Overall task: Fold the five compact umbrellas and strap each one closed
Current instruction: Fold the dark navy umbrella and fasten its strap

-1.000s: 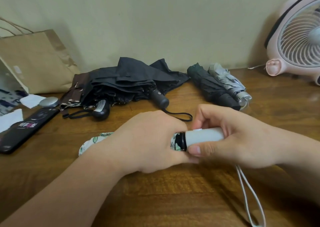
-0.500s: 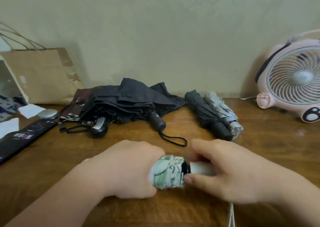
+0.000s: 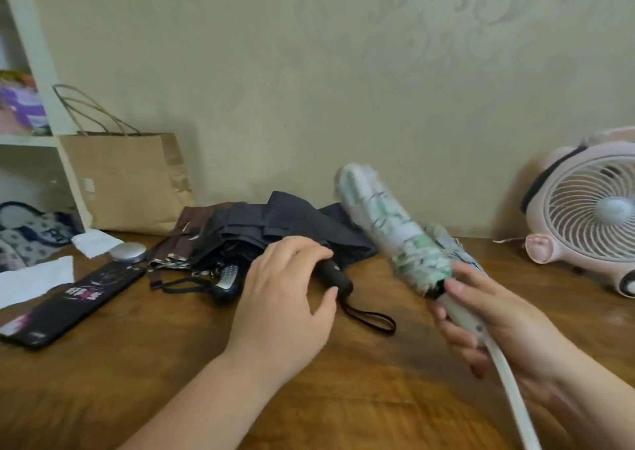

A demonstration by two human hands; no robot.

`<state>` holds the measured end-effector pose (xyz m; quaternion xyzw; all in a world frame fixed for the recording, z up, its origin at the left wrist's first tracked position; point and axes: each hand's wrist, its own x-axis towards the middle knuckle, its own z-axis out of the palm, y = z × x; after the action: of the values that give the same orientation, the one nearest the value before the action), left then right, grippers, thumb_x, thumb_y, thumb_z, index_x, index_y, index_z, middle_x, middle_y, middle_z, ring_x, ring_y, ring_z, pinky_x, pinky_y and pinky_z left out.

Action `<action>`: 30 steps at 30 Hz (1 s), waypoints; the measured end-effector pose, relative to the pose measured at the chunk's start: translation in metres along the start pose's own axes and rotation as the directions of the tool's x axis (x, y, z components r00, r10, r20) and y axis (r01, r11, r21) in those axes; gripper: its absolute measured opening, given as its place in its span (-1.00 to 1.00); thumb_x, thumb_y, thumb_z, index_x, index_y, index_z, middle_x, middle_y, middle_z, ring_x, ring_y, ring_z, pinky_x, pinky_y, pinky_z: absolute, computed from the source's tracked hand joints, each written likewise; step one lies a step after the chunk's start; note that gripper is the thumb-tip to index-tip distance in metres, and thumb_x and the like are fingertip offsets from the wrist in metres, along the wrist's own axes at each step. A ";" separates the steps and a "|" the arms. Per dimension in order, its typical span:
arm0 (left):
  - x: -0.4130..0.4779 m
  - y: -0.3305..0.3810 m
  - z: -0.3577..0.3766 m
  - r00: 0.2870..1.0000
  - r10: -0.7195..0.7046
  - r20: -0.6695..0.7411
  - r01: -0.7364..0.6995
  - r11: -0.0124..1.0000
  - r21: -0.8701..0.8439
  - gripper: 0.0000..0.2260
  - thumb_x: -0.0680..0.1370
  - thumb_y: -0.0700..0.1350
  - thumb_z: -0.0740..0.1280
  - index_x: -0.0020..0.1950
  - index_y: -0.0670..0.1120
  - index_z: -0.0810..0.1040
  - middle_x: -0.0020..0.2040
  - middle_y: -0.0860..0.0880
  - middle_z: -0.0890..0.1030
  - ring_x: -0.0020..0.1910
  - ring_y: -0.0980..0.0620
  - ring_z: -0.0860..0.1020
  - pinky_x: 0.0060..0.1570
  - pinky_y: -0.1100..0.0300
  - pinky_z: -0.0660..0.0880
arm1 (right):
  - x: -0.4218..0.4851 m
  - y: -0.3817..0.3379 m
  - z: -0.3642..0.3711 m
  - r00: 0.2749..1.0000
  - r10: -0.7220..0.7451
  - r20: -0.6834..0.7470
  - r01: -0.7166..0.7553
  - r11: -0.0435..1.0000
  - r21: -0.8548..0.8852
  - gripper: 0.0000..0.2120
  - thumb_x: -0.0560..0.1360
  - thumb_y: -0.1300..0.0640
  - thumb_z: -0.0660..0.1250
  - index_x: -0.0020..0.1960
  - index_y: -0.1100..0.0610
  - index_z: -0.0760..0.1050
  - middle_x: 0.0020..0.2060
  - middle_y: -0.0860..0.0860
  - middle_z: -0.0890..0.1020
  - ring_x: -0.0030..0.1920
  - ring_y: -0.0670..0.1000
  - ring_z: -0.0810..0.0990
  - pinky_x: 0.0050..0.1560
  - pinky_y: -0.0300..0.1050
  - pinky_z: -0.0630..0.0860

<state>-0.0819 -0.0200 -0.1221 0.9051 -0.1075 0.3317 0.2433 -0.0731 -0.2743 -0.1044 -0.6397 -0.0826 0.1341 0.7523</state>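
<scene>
Since the earlier frame, the floral umbrella (image 3: pixel 395 229) has been lifted off the table (image 3: pixel 343 398) and tilted up toward the wall, and the left hand (image 3: pixel 285 298) has been shifted to the black handle (image 3: pixel 335 276). An unfolded black canopy (image 3: pixel 275 226) and a brown umbrella (image 3: pixel 192 233) are heaped behind that handle. A paper bag (image 3: pixel 127 181) and a pink fan (image 3: pixel 591 209) are set at the sides. The floral umbrella's white handle is gripped by the right hand (image 3: pixel 498 326), fingers curled round it. The left fingers are laid loosely over the black handle, thumb held apart
</scene>
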 end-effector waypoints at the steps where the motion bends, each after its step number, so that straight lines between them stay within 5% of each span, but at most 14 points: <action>1: 0.000 -0.003 0.002 0.999 -0.041 -0.005 0.041 0.998 -0.041 -0.67 0.52 0.00 0.46 0.27 0.13 0.52 0.18 0.25 0.47 0.23 0.26 0.40 0.34 0.23 0.36 | 0.004 -0.005 -0.002 0.996 -0.064 -0.067 0.069 0.995 0.069 -0.67 0.56 0.18 0.31 0.31 0.03 0.50 -0.25 0.18 0.48 -0.48 0.01 0.33 -0.56 -0.25 0.24; 3: 0.000 -0.008 0.007 0.992 -0.100 0.076 0.105 0.992 -0.069 -0.74 0.55 0.02 0.43 0.23 0.17 0.53 0.09 0.29 0.48 0.16 0.29 0.42 0.27 0.27 0.42 | 0.024 -0.011 -0.004 0.954 -0.141 -0.264 0.109 0.985 -0.130 -0.64 0.63 0.13 0.31 0.40 -0.06 0.40 -0.21 0.17 0.54 -0.42 0.06 0.44 -0.48 -0.12 0.38; 6: 0.001 -0.014 0.012 0.971 -0.140 0.192 0.155 0.986 -0.066 -0.87 0.57 0.04 0.40 0.09 0.21 0.54 -0.03 0.26 0.52 0.05 0.26 0.48 0.15 0.23 0.51 | 0.052 0.000 -0.001 0.868 -0.240 -0.435 -0.020 0.858 -0.514 -0.53 0.63 0.03 0.32 0.49 -0.04 0.28 -0.11 0.09 0.66 -0.21 0.09 0.62 -0.13 0.13 0.60; 12: 0.004 -0.023 0.013 0.948 -0.220 0.229 0.235 0.971 -0.042 -0.90 0.59 0.03 0.38 -0.09 0.22 0.54 -0.13 0.22 0.57 -0.11 0.24 0.54 -0.14 0.36 0.45 | 0.080 0.028 0.016 0.888 -0.337 -0.313 -0.147 0.437 -0.887 -0.46 0.66 0.08 0.18 0.57 0.08 0.05 -0.12 0.11 0.63 -0.19 0.10 0.60 -0.19 -0.05 0.41; 17: 0.005 -0.029 0.011 0.946 -0.250 0.208 0.267 0.962 -0.059 -0.93 0.59 0.00 0.38 -0.07 0.18 0.60 -0.17 0.22 0.59 -0.14 0.23 0.56 -0.12 0.30 0.54 | 0.108 0.030 0.018 0.894 -0.273 -0.355 -0.349 0.073 -0.934 -0.53 0.61 0.21 0.07 0.49 -0.03 0.12 0.20 0.21 0.51 0.18 0.28 0.56 -0.01 0.07 0.43; 22: 0.005 -0.030 0.011 0.948 -0.249 0.197 0.263 0.963 -0.050 -0.94 0.59 0.02 0.38 -0.07 0.17 0.60 -0.20 0.22 0.58 -0.16 0.23 0.55 -0.14 0.26 0.56 | 0.113 0.025 0.021 0.952 -0.240 -0.190 -0.256 -0.287 -0.923 -0.55 0.54 0.21 0.09 0.41 -0.02 0.35 0.18 0.10 0.60 0.15 0.19 0.60 -0.06 -0.02 0.46; 25: 0.006 -0.029 0.012 0.946 -0.254 0.201 0.267 0.963 -0.040 -0.94 0.60 0.04 0.37 -0.07 0.17 0.60 -0.19 0.21 0.58 -0.16 0.22 0.55 -0.17 0.31 0.52 | 0.114 0.014 0.030 0.934 -0.234 -0.271 -0.344 -0.373 -0.862 -0.56 0.54 0.09 0.15 0.42 -0.05 0.39 0.24 0.10 0.49 0.25 0.18 0.49 0.06 0.03 0.48; 27: 0.007 -0.030 0.013 0.947 -0.265 0.180 0.275 0.961 -0.034 -0.93 0.60 0.04 0.37 -0.09 0.17 0.59 -0.20 0.20 0.59 -0.17 0.21 0.56 -0.20 0.34 0.48 | 0.115 0.009 0.042 0.931 -0.308 -0.194 -0.312 -0.401 -0.861 -0.59 0.55 0.00 0.18 0.39 -0.02 0.39 0.23 0.12 0.42 0.27 0.19 0.40 0.12 0.09 0.45; 30: 0.007 -0.034 0.013 0.950 -0.285 0.131 0.291 0.956 -0.028 -0.91 0.59 0.02 0.37 -0.11 0.15 0.60 -0.23 0.19 0.59 -0.20 0.20 0.55 -0.25 0.33 0.45 | 0.122 0.015 0.069 0.939 -0.343 -0.028 -0.078 -0.135 -0.988 -0.60 0.59 -0.16 0.20 0.27 0.10 0.41 0.17 0.11 0.52 0.22 0.18 0.49 0.12 0.06 0.51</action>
<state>-0.0577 0.0020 -0.1385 0.9243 0.0027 0.2323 0.3029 0.0214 -0.1694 -0.1135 -0.9827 -0.1128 -0.1434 0.0315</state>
